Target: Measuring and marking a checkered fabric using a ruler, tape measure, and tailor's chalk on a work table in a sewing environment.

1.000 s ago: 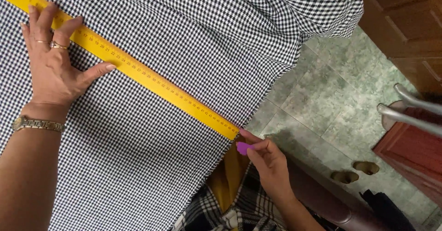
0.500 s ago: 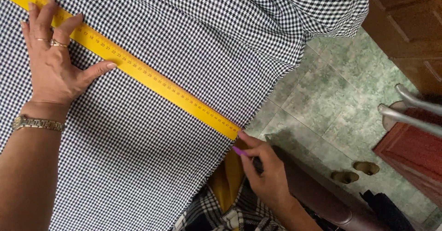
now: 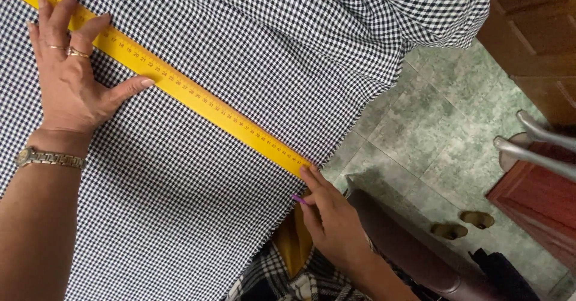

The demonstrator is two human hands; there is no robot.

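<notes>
A black-and-white checked cloth [image 3: 240, 49] lies spread flat and fills most of the view. A long yellow ruler [image 3: 198, 97] runs across it from the upper left to the cloth's right edge. My left hand [image 3: 69, 82] lies flat with spread fingers on the ruler's upper part and presses it onto the cloth; it wears rings and a wristwatch. My right hand [image 3: 330, 214] is at the ruler's lower end by the cloth's edge. It pinches a small purple piece of chalk [image 3: 298, 199] whose tip touches the cloth.
A green tiled floor [image 3: 444, 133] lies to the right, with a pair of sandals [image 3: 462, 226] on it. A red-brown wooden piece with metal bars [image 3: 540, 151] stands at the far right. A dark maroon edge [image 3: 408, 247] runs under my right forearm.
My right hand has turned and closed down toward the cloth edge, so the purple chalk is now mostly hidden under the fingers. My left hand and the ruler stay put.
</notes>
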